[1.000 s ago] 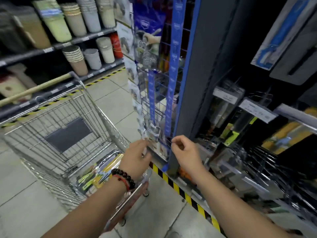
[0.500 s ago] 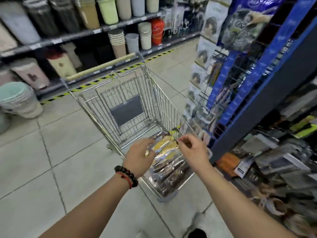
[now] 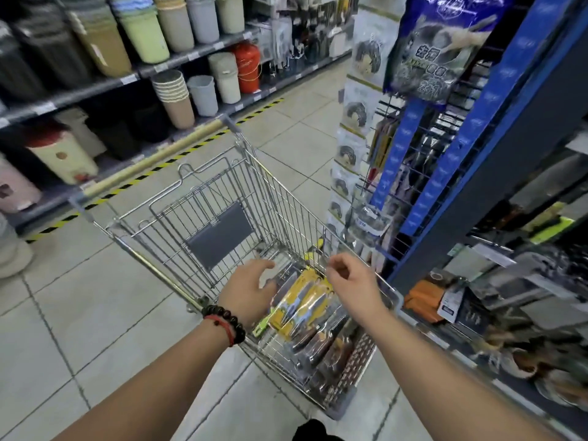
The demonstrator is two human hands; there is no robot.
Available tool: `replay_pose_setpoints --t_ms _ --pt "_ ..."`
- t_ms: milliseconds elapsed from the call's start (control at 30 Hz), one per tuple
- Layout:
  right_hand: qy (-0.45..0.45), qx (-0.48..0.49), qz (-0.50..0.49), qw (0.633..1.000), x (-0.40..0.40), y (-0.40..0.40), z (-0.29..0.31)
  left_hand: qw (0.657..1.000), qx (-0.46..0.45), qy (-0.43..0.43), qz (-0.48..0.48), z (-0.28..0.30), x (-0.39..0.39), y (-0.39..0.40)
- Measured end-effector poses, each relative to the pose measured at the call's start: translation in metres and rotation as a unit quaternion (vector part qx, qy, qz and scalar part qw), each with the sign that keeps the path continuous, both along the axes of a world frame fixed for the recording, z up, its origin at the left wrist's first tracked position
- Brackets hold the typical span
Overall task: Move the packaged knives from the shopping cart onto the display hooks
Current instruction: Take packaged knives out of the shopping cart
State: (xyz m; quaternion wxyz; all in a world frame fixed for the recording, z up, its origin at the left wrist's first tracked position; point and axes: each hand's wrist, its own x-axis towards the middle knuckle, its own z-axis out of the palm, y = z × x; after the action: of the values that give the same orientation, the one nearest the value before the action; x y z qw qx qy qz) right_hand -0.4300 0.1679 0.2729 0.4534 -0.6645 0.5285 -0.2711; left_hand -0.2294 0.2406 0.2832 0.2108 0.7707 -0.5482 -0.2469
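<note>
Both hands, left hand (image 3: 251, 292), right hand (image 3: 353, 281), seemingly empty, above packaged knives (image 3: 305, 303) in shopping cart (image 3: 280, 198)

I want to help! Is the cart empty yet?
Not empty. Packaged knives lie piled in the shopping cart, under both hands.

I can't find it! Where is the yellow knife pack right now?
The yellow knife pack lies in the shopping cart, on top of the other packs, low in the middle of the head view, between the left hand and right hand.
</note>
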Motion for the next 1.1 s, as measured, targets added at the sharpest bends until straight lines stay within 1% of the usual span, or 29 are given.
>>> replay_pose_setpoints --t_ms 167,267,433,533,600,700,900,1033,1100 --pt "0.018 0.021 0.014 1.0 0.037 -0.033 -0.015 0.999 0.038 -0.032 -0.015 -0.004 0.032 -0.042" --pt "0.04 0.025 -0.001 0.999 0.054 -0.049 -0.028 0.997 0.067 -0.021 -0.033 -0.015 0.049 -0.067" --pt "0.084 0.067 -0.017 0.994 0.088 -0.066 -0.071 0.991 0.107 0.007 -0.079 -0.055 0.085 -0.123" --pt "0.138 0.087 -0.032 0.986 0.117 -0.071 -0.112 0.982 0.147 0.038 -0.11 -0.094 0.109 -0.162" --pt "0.147 0.113 -0.049 0.981 0.14 -0.072 -0.139 0.972 0.187 0.056 -0.128 -0.127 0.125 -0.186" --pt "0.157 0.182 -0.068 0.968 0.178 -0.081 -0.186 0.953 0.252 0.083 -0.146 -0.182 0.145 -0.213" --pt "0.165 0.302 -0.11 0.932 0.215 -0.104 -0.266 0.923 0.335 0.123 -0.141 -0.283 0.157 -0.237" --pt "0.186 0.351 -0.135 0.908 0.222 -0.108 -0.321 0.9 0.391 0.125 -0.144 -0.341 0.159 -0.24" --pt "0.185 0.389 -0.146 0.89 0.231 -0.107 -0.353 0.893 0.406 0.096 -0.168 -0.367 0.162 -0.239"
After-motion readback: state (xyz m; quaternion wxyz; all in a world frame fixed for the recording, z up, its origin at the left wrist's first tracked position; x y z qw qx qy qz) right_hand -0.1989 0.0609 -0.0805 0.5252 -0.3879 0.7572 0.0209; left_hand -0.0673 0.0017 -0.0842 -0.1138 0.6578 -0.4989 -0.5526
